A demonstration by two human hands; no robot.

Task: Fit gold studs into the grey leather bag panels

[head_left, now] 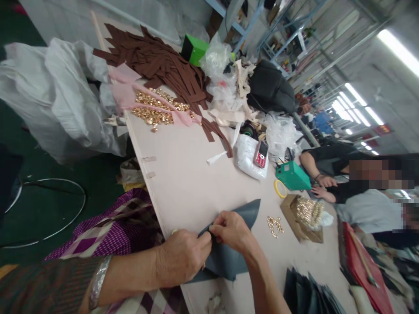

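A dark blue-grey sheet, like leather or coated fabric (225,261), lies folded at the near edge of the table under both hands. My left hand (183,257) is closed in a pinch on its upper edge, a silvery bracelet on the wrist. Right beside it, my right hand (231,229) pinches the same edge, thumb and fingers together. Whatever small part may sit between the fingertips is hidden. A few gold-coloured metal pieces (275,226) rest on the table to the right of the sheet.
A pile of gold hardware (153,109) and brown strips (157,65) cover the far end. A cardboard box (294,222) of gold pieces, yellow tape roll (280,189), green device (293,175) and phone (261,153) stand rightward. Dark folded pieces (307,292) lie near. A co-worker sits opposite.
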